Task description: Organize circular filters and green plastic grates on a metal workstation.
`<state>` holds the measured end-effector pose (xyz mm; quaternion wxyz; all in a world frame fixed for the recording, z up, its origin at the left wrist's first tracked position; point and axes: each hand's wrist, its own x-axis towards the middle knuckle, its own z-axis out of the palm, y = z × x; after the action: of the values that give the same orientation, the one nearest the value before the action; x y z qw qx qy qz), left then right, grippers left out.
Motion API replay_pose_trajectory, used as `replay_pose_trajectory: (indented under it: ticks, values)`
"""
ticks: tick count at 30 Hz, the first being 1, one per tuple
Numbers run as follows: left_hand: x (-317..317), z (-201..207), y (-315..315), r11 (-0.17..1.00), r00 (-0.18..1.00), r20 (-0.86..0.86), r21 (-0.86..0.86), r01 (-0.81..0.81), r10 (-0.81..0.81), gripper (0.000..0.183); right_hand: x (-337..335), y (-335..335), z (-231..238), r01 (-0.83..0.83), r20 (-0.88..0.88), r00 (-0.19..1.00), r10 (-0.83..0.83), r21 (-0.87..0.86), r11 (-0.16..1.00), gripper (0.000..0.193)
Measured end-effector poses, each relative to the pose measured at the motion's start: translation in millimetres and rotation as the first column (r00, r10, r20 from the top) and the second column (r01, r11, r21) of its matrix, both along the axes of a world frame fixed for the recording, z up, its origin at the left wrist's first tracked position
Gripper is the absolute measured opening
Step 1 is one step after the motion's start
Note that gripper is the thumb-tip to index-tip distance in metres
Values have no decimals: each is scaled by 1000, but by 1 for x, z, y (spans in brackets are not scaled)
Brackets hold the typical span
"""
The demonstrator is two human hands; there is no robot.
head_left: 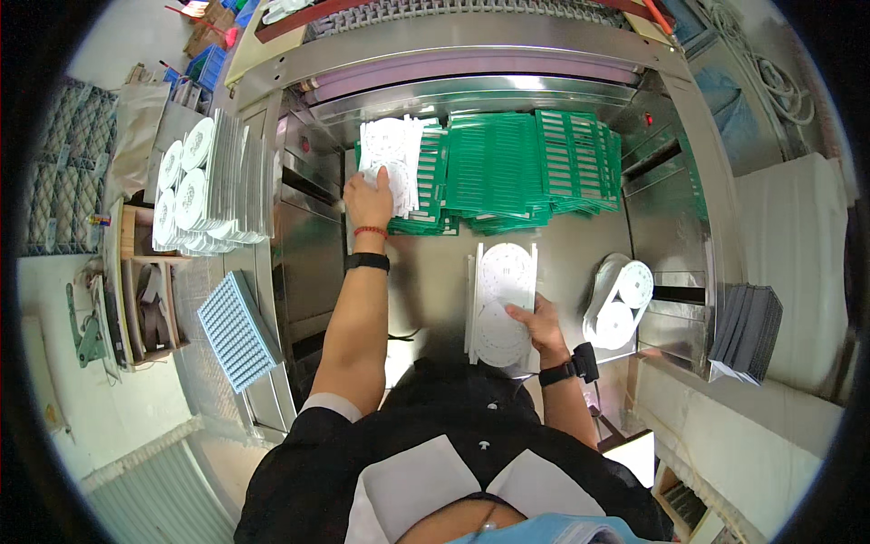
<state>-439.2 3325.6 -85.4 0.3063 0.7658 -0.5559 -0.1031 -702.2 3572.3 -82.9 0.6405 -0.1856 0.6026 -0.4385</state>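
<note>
My left hand [367,201] reaches forward and rests on a pile of white panels with round discs [391,156], which lies on the left end of a spread of green slotted boards [507,168]. A red band and a black band sit on that wrist. My right hand [538,325] holds the near edge of a stack of white disc panels [501,295] lying on the steel table [435,272] close to my body. A black watch is on the right wrist.
More white disc panels stand on edge in a rack at the left [204,186]. A blue grid tray [237,328] leans below them. Loose white discs [619,301] lie right of the stack. Grey sheets [748,328] sit at far right. A conveyor opening [471,77] is ahead.
</note>
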Motion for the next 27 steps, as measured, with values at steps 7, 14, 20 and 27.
replay_pose_trajectory:
  ticks: [7,14,20,27]
  values:
    - [20,7,-40,951,1000,18,309,-8,2,71,-8,-37,90,-243,-890,254,378,320,916,58]
    - [13,2,-72,909,998,-13,415,-46,56,76,62,-161,65,-259,-344,929,140,-329,908,43]
    - [7,-3,-75,842,994,-106,537,52,6,66,137,-261,-7,-255,-420,887,193,-96,962,49]
    - [13,-5,-69,866,1000,-7,500,-14,20,67,176,-272,-33,-94,-573,817,61,-28,995,43]
